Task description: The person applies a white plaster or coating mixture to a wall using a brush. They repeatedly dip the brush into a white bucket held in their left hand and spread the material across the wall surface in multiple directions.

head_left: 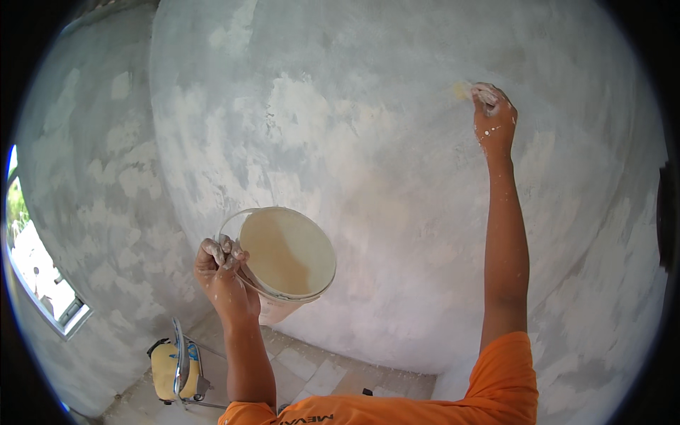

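Note:
My left hand (228, 273) is closed on the rim or handle of a pale round bucket (283, 305), tilted toward me with cream-coloured contents inside, below centre of the head view. My right hand (494, 117) is raised at the upper right against the patchy grey-and-white wall (382, 142), its fingers closed around a small pale yellowish tool (462, 91). The tool's shape is hard to make out. Both hands have white smears or specks on them, and my forearms reach up from orange short sleeves.
A bright window (46, 276) is set in the left wall, which meets the facing wall in a corner. A yellow machine (170, 372) with a metal frame stands low at the left on the tiled floor (326, 375). A dark opening or object (664, 216) shows at the far right.

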A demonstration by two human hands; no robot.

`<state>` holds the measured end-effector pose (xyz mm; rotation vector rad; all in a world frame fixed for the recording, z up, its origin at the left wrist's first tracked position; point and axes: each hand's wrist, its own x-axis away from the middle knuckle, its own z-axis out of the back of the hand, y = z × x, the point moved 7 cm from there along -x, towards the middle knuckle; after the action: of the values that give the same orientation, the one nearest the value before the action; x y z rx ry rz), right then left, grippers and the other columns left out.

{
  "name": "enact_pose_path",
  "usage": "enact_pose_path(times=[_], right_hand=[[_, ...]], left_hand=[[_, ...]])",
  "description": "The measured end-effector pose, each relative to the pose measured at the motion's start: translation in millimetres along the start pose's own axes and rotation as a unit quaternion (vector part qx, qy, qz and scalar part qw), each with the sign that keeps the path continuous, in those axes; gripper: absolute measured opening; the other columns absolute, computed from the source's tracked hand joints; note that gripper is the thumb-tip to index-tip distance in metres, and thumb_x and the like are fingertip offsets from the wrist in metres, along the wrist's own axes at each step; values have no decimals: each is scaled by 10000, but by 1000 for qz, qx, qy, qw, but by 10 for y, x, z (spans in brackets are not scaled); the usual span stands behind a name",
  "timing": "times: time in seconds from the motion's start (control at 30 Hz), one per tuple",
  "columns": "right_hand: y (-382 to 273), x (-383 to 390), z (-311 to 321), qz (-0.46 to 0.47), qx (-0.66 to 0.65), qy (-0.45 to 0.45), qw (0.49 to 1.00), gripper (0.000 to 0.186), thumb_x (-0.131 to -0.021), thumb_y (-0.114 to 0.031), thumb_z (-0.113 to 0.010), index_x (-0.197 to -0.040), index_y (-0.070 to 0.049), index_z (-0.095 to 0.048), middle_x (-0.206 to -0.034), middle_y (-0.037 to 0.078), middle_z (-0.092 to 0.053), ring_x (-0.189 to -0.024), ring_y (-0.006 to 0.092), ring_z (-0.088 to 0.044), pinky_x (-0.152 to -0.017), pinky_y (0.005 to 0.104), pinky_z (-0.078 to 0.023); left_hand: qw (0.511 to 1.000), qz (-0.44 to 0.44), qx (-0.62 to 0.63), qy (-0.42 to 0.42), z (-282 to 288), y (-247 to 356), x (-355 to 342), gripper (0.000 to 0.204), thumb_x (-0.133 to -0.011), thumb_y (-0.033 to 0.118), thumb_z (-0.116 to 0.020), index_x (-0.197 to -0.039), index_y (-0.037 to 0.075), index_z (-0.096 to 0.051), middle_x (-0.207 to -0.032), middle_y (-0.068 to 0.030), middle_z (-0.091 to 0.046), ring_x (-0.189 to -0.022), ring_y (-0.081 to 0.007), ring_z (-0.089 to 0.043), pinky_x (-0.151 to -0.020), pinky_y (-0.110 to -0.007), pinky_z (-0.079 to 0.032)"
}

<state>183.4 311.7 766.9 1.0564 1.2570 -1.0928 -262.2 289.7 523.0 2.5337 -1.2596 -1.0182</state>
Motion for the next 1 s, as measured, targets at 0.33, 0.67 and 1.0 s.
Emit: enact_pose_path(times=[0.33, 0.67, 1.0], right_hand=[[-1496, 1787, -1953, 192, -61, -260, 944, 208, -919, -184, -621, -1036, -51, -730, -1182, 199, -639, -1063, 345, -648, -898, 434, -554], [-545, -220, -1069, -23, -59, 123, 990, 186, -958, -161, -580, -1043, -50, -702, -1030, 145, -696, -980, 309, -680, -898, 418, -534], [-2169, 2200, -3167, 168, -104, -437, 878, 183, -886, -178, -657, -1037, -123, -743, -1149, 153, -679, -1003, 283, -669, -850, 380, -555]], left_hand=[[998, -13, -50, 35, 43, 126, -7, 335, -724, -216, -498, -730, 106, -404, -815, -32, -482, -722, -107, -537, -693, -231, -470], [992, -63, -91, 63, 669, 654, -198, 284, -726, -170, -484, -760, 105, -418, -843, -30, -483, -756, -97, -546, -699, -223, -483], [968, -76, -225, 76, 1025, 994, -212, 318, -646, -218, -502, -694, 84, -415, -772, -31, -494, -696, -101, -519, -678, -221, -458]])
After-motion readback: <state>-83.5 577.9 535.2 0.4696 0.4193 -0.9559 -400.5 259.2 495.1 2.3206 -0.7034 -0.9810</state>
